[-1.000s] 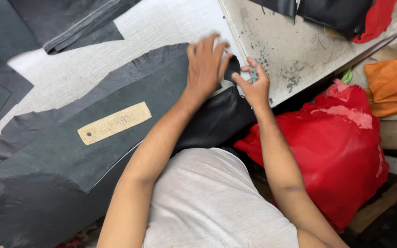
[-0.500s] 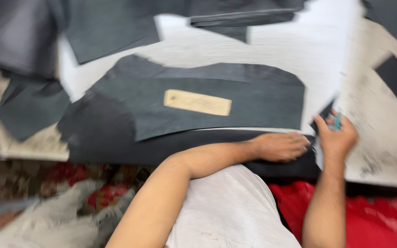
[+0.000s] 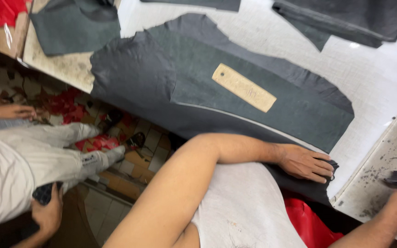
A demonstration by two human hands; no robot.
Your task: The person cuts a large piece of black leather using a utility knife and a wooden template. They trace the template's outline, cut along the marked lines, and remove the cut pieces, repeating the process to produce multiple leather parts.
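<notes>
Leather pieces (image 3: 345,18) around hands (image 3: 306,161)

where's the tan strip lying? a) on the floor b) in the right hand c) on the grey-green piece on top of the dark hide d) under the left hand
c: the tan strip lies flat on the grey-green piece, apart from the left hand pressing the dark hide.

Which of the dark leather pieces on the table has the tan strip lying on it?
The big piece in the middle, under the left hand. The tan strip lies on it; the pieces at the top edge carry none.
</notes>
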